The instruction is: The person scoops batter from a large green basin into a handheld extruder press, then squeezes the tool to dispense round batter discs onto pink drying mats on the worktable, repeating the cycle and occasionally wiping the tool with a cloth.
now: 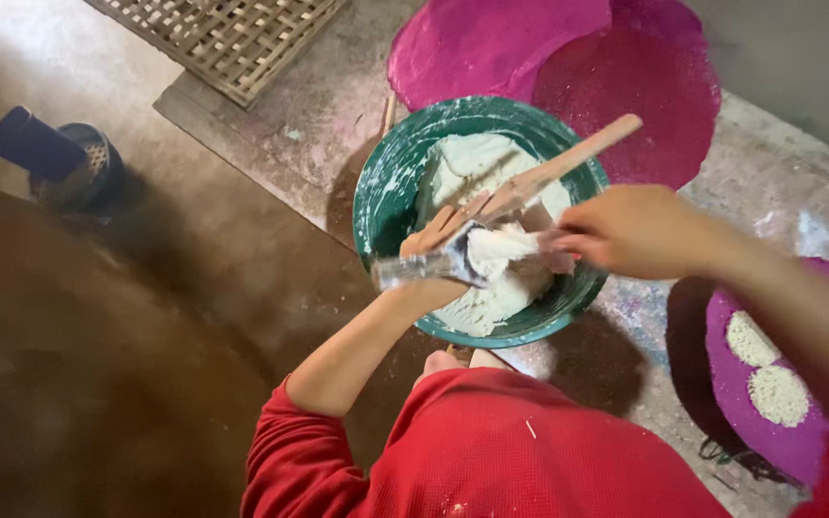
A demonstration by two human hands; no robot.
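While the head camera looks straight down, I see my left hand (pixel 438 245) at about 9 o'clock over a green bowl (pixel 386 192), fingers wrapped around a wooden paddle (pixel 568 163) whose shaft runs up toward 2 o'clock past the bowl's rim. My right hand (pixel 630 230) comes in from 3 o'clock, its fingers pinched narrowly on a lump of white dough (pixel 501 249) clinging to the paddle's lower end, where a pale, blurred blade shape juts toward 9 o'clock; I cannot tell exactly what that piece is. More white dough (pixel 477 163) fills the bowl, heaped against its 12 o'clock wall, with white smears along the inner wall.

The bowl sits on a dusty concrete floor (pixel 271 144), centre frame. Just beyond it, at 12 to 1 o'clock, lie two overlapping round magenta mats (pixel 626 86), the nearer one touching or tucked just behind the bowl's rim. At 4 o'clock a purple tray (pixel 722 384) carries two flattened white patties (pixel 765 369), well apart from the bowl. A woven bamboo mat (pixel 232 38) lies at 11 o'clock, and a small dark stove-like pot (pixel 74 168) stands at 9 o'clock, far left. My red sleeves and lap (pixel 491 451) fill 6 o'clock.
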